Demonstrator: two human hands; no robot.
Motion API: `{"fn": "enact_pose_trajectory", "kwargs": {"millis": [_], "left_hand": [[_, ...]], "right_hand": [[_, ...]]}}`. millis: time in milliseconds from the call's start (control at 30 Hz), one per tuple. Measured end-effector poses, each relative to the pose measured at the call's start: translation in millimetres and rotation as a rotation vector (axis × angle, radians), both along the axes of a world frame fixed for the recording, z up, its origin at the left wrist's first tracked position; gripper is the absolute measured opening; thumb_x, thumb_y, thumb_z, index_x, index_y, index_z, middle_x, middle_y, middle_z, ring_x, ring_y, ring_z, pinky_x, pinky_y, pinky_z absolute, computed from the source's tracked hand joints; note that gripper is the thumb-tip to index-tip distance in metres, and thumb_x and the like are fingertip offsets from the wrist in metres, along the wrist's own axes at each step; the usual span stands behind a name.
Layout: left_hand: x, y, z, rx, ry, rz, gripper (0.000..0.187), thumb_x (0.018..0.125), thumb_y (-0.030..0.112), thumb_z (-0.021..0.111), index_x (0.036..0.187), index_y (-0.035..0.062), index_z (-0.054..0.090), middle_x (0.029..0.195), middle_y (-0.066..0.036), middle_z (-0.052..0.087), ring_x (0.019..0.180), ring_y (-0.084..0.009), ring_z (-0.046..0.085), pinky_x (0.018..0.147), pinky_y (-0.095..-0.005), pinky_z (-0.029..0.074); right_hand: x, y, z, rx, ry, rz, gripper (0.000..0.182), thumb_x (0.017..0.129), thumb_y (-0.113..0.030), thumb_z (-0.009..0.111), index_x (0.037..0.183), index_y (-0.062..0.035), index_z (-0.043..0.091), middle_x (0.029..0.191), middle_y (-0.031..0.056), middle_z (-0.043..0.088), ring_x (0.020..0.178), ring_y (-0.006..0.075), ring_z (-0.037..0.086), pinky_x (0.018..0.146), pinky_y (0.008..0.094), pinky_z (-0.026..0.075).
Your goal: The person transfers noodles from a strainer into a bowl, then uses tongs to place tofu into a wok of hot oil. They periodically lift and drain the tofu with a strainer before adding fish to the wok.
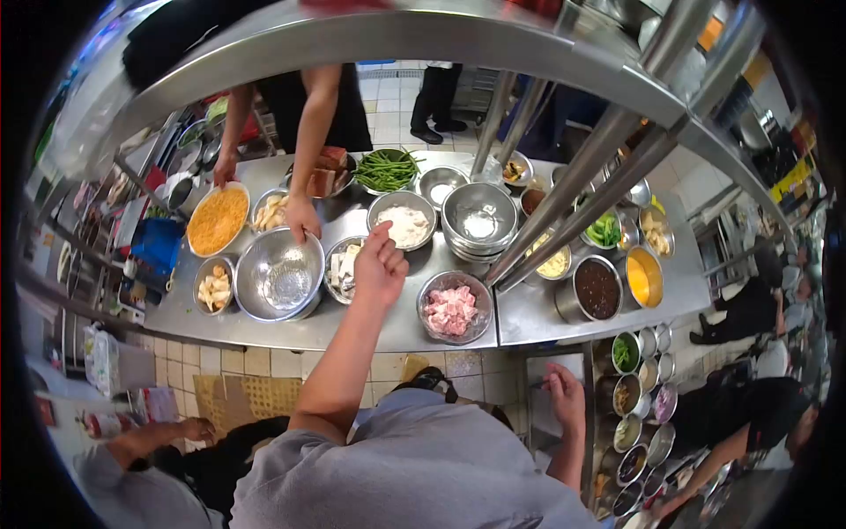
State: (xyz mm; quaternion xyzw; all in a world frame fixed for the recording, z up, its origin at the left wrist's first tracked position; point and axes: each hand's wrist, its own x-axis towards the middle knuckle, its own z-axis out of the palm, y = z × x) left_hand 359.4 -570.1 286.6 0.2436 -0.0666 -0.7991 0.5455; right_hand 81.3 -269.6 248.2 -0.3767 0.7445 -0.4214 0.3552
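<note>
Landmark: a stack of round, shiny steel bowls [465, 207] on a flat steel table [529, 328]. Any lettering on the red-and-white container [101, 423], far left and nearer than the stack, was too small to read.

Left hand [381, 264]: raised, left of the stack, fingers curled inward; could not tell whether it gripped anything. In view it overlapped the near edge of a round steel bowl of white powdery food [410, 229], just left of the stack; contact unclear. Right hand [566, 397]: half open, fingers loosely bent, apparently holding nothing, nearer than the stack and to its right.

In front of the stack sat a bowl of pink raw meat [451, 310]. Farther left, a co-worker's hand [304, 220] gripped a wide steel bowl [254, 275]. Behind-left: long green beans [386, 169], bowled. Right: a steel pot of dark-brown contents [597, 288], beside yellow-orange liquid [644, 276] in another.
</note>
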Motion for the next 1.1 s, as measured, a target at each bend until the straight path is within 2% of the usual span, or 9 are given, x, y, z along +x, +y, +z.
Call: {"fn": "enact_pose_trajectory", "kwargs": {"millis": [200, 233, 267, 433, 500, 733, 900, 1033, 1100], "left_hand": [[-26, 67, 28, -0.263, 0.154, -0.534, 0.021, 0.088, 0.026, 0.039, 0.071, 0.0152, 0.045, 0.048, 0.004, 0.034, 0.039, -0.0061, 0.032, 0.036, -0.0216, 0.027], [-70, 110, 112, 0.178, -0.205, -0.238, 0.028, 0.088, 0.029, 0.041, 0.07, 0.0083, 0.047, 0.049, -0.001, 0.042, 0.041, -0.013, 0.037, 0.05, -0.0269, 0.04], [-59, 101, 68, -0.596, 0.161, -0.701, 0.03, 0.087, 0.031, 0.045, 0.069, 0.0059, 0.048, 0.055, -0.008, 0.049, 0.045, -0.0154, 0.042, 0.056, -0.0292, 0.044], [-132, 133, 53, -0.462, 0.324, -1.181, 0.014, 0.087, 0.013, 0.043, 0.1, 0.0059, 0.045, 0.051, -0.001, 0.033, 0.042, -0.0094, 0.028, 0.046, -0.024, 0.025], [-156, 165, 58, -0.354, 0.246, -1.261, 0.008, 0.085, 0.006, 0.042, 0.089, 0.0064, 0.049, 0.051, -0.002, 0.035, 0.043, -0.0103, 0.03, 0.046, -0.025, 0.025], [-227, 287, 25, -0.283, 0.492, -1.806, 0.016, 0.077, 0.0, 0.04, 0.063, 0.0071, 0.039, 0.049, -0.001, 0.034, 0.042, -0.0117, 0.028, 0.043, -0.0265, 0.024], [-254, 385, -110, -0.351, -0.303, -2.134, 0.006, 0.082, 0.015, 0.046, 0.081, 0.0114, 0.042, 0.056, 0.001, 0.034, 0.04, -0.0081, 0.025, 0.041, -0.022, 0.026], [-251, 333, -292, -1.362, -0.962, -2.096, 0.013, 0.079, 0.012, 0.052, 0.087, 0.0098, 0.042, 0.061, -0.001, 0.045, 0.05, -0.015, 0.045, 0.044, -0.0272, 0.036], [-255, 268, -399, -2.191, -0.912, -1.701, 0.02, 0.073, 0.008, 0.053, 0.091, 0.0061, 0.043, 0.068, -0.007, 0.053, 0.059, -0.0212, 0.053, 0.049, -0.0333, 0.042]], "right_hand": [[25, 0, 4, -0.135, -0.014, 0.123, 0.027, 0.087, -0.02, 0.044, 0.074, 0.0003, 0.057, 0.07, 0.0057, 0.056, 0.064, 0.0129, 0.053, 0.062, 0.0267, 0.043], [27, 2, 4, -0.12, -0.088, 0.098, 0.032, 0.088, -0.023, 0.042, 0.071, 0.0004, 0.055, 0.07, 0.0052, 0.055, 0.063, 0.012, 0.052, 0.06, 0.0263, 0.043], [28, 6, 9, -0.038, -0.076, 0.076, 0.033, 0.088, -0.025, 0.041, 0.071, -0.0006, 0.055, 0.068, 0.0056, 0.054, 0.061, 0.0127, 0.051, 0.06, 0.0268, 0.043], [50, 38, 10, -0.169, -0.008, -0.233, 0.029, 0.09, -0.027, 0.038, 0.079, -0.0037, 0.052, 0.061, 0.004, 0.05, 0.056, 0.013, 0.047, 0.056, 0.0274, 0.041], [57, 66, 1, -0.106, -0.061, -0.349, 0.028, 0.09, -0.026, 0.037, 0.082, -0.0041, 0.052, 0.061, 0.0028, 0.049, 0.055, 0.0121, 0.046, 0.054, 0.0265, 0.041], [199, 246, -226, -0.336, -0.858, -1.604, 0.017, 0.083, -0.022, 0.046, 0.08, -0.0095, 0.057, 0.061, -0.0014, 0.05, 0.047, 0.008, 0.045, 0.039, 0.0215, 0.036], [356, 269, -214, -0.216, -0.932, -1.992, 0.015, 0.081, -0.014, 0.043, 0.079, -0.0083, 0.056, 0.056, -0.0007, 0.047, 0.045, 0.0089, 0.043, 0.035, 0.024, 0.033], [452, 254, -226, -0.491, -1.186, -2.331, 0.013, 0.081, -0.017, 0.046, 0.077, -0.0081, 0.055, 0.057, 0.0002, 0.048, 0.048, 0.0108, 0.045, 0.039, 0.0257, 0.036], [487, 248, -226, -0.958, -1.386, -2.578, 0.014, 0.083, -0.021, 0.045, 0.083, -0.0098, 0.054, 0.061, 0.0002, 0.05, 0.053, 0.0128, 0.048, 0.048, 0.0283, 0.04]]}}
